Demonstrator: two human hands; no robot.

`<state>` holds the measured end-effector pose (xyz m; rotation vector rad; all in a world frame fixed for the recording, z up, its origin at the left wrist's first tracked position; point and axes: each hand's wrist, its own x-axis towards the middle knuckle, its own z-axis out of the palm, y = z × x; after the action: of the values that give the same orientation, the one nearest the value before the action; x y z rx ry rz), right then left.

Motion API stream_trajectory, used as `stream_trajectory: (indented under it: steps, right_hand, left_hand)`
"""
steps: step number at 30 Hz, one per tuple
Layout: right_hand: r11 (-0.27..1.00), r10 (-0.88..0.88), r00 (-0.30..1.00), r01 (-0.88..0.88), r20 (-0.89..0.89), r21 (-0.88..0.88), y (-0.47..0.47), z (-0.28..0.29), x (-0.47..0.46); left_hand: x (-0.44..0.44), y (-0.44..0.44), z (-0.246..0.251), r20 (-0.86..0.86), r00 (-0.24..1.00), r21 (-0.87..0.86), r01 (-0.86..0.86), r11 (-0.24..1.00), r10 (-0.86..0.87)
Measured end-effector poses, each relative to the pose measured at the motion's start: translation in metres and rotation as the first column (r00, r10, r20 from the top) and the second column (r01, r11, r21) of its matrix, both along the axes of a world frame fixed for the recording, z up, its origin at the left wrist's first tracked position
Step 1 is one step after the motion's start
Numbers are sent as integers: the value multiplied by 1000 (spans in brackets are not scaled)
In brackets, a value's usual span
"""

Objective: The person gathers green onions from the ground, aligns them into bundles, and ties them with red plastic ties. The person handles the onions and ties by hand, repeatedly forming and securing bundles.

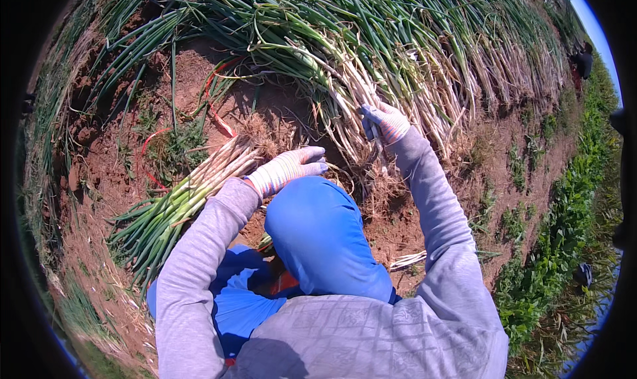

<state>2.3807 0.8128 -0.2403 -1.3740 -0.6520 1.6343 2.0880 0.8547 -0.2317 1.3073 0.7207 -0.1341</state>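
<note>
My right hand (pixel 385 123), in a striped knit glove with bluish fingertips, is closed around the pale stalk of a green onion (pixel 359 83) at the near edge of a long heap. Dry, hairy roots (pixel 380 182) hang below that hand. My left hand (pixel 291 168), gloved the same way, reaches out beside my blue-clad knee (pixel 316 219) with its fingers extended and nothing visible in them. Left of it lies a sorted bundle of green onions (pixel 199 185), roots towards the heap and green tops towards the lower left. The palm of my left hand is hidden.
Red tape (pixel 219 117) lies on the brown soil (pixel 199 68) past the bundle. A few loose white stalks (pixel 408 260) rest right of my knee. Leafy green plants (pixel 557 229) run along the right side. Another person (pixel 582 63) is far off at upper right.
</note>
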Motion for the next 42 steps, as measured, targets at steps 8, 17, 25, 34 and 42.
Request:
stream_trajectory:
  steps: [8, 17, 25, 34, 42]
  right_hand:
    - [886, 455, 482, -329, 749, -326, -13, -16, 5]
    - [476, 748, 86, -759, 658, -443, -130, -108, -50]
    - [983, -154, 500, 162, 852, 83, -111, -130, -41]
    - [918, 397, 133, -67, 908, -391, -67, -129, 9]
    - [948, -25, 959, 112, 281, -299, -52, -68, -8]
  left_hand:
    - [35, -39, -86, -73, 958, -347, -285, 893, 277]
    - [-38, -101, -88, -327, 781, -504, -620, 601, 532]
    - [-44, -77, -94, -407, 589, -451, -794, 407, 698]
    - [-48, -79, -95, -320, 642, -397, -759, 517, 697]
    - [-50, -75, -105, -357, 633, -462, -759, 459, 687]
